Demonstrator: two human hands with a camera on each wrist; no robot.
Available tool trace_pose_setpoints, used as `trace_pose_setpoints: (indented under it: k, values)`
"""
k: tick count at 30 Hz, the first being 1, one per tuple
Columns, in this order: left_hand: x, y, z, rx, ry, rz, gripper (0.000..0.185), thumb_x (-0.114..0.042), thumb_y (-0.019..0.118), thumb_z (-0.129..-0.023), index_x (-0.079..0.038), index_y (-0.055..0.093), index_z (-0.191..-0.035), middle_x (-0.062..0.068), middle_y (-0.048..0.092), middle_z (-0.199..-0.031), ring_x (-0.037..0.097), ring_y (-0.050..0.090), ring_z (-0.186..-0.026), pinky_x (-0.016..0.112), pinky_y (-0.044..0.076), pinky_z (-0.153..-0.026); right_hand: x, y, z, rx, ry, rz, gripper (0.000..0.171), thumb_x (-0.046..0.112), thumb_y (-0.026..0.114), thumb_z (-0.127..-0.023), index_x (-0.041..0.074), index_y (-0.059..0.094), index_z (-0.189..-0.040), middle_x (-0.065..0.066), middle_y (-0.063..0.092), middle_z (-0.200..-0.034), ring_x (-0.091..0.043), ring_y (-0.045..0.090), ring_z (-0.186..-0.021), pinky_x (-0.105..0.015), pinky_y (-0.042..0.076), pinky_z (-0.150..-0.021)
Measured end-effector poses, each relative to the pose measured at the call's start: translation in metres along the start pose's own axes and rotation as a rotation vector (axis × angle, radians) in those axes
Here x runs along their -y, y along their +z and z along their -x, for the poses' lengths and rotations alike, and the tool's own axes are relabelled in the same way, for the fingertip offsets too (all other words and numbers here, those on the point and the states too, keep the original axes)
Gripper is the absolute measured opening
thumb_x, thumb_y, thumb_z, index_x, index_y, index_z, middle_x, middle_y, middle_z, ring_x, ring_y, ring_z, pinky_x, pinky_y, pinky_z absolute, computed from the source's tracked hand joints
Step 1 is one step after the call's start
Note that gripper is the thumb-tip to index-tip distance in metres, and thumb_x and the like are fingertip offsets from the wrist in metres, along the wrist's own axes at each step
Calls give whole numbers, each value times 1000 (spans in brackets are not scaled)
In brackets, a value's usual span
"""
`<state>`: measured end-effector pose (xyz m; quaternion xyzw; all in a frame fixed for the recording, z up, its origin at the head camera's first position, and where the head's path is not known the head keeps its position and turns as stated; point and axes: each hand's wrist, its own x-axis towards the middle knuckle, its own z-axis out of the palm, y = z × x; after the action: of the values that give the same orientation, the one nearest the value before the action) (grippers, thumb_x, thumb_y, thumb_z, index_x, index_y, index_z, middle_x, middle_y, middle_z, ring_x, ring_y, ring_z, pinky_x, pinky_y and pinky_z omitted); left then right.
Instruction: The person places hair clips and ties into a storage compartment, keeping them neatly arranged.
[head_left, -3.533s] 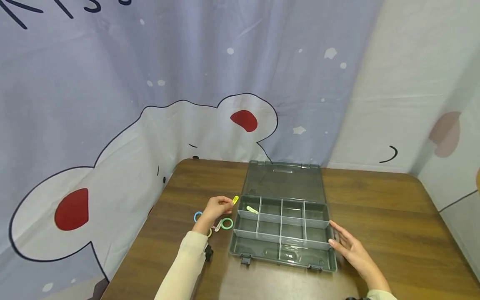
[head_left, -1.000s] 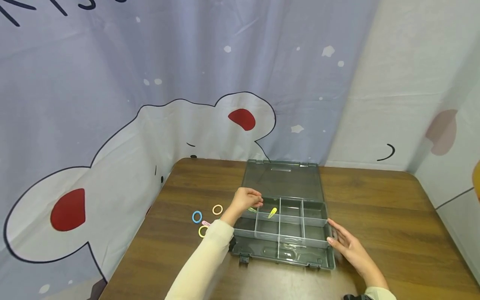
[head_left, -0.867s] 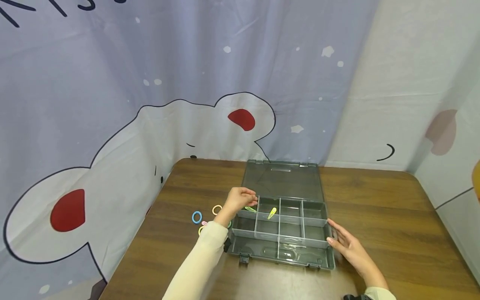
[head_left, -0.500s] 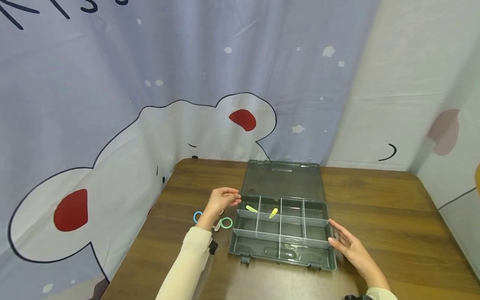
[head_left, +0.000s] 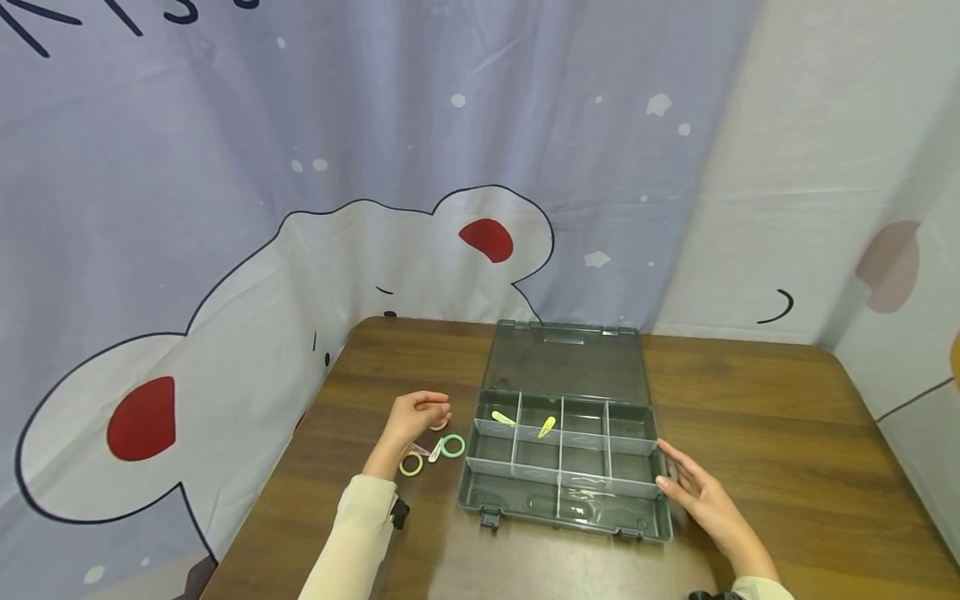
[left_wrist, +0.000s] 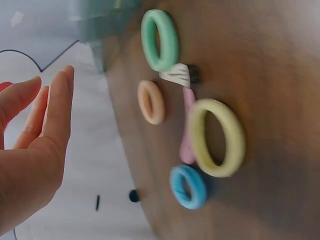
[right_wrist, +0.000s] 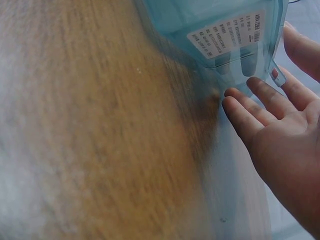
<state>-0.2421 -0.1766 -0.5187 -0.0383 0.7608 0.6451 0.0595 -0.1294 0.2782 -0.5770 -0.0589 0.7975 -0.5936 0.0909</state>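
Observation:
My left hand (head_left: 420,411) hovers empty over a small pile on the wooden table (head_left: 750,433), left of the grey divided box (head_left: 570,512). In the left wrist view the hand (left_wrist: 47,107) has straight fingers and holds nothing. Below it lie a green ring (left_wrist: 160,40), a peach ring (left_wrist: 151,102), a yellow ring (left_wrist: 217,137), a blue ring (left_wrist: 188,186), a pink clip (left_wrist: 187,145) and a white clip (left_wrist: 177,75). Two yellow-green clips (head_left: 503,418) (head_left: 547,427) lie in the box's back compartments. My right hand (head_left: 675,475) rests with straight fingers against the box's right side.
The box's clear lid (head_left: 566,358) lies open flat toward the back. A printed curtain (head_left: 300,208) hangs close round the table's back and left edges. In the right wrist view the fingers (right_wrist: 250,100) touch the box's corner (right_wrist: 235,35).
The left hand carried a yellow clip to the box, left it in the second back compartment, then drew back left to above the rings. The right hand stayed put.

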Motion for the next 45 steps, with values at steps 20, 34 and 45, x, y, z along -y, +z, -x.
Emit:
trace_pose_setpoints:
  k: [20,34,45]
  values:
    - [55,-21,14,116,72,-351,34,16,69,-73,10,66,-107,11,61,-77,12,57,-63,21,51,-56,0,0,0,2,-9,-2,62,17,56,-98,10,27,-152,-23,17,-156,-47,13,-139,-2,26,-93]
    - [62,-16,14,102,116,-452,40,17,71,-63,9,66,-103,6,53,-69,11,49,-56,18,43,-49,2,-1,0,11,10,11,62,18,55,-99,11,25,-152,-22,14,-157,-48,11,-139,-2,25,-92]
    - [58,-8,15,11,211,-540,20,16,66,-70,4,67,-86,2,57,-65,8,49,-56,17,42,-49,2,-1,0,15,14,7,62,17,55,-99,12,25,-152,-21,14,-157,-48,11,-139,-7,27,-98]
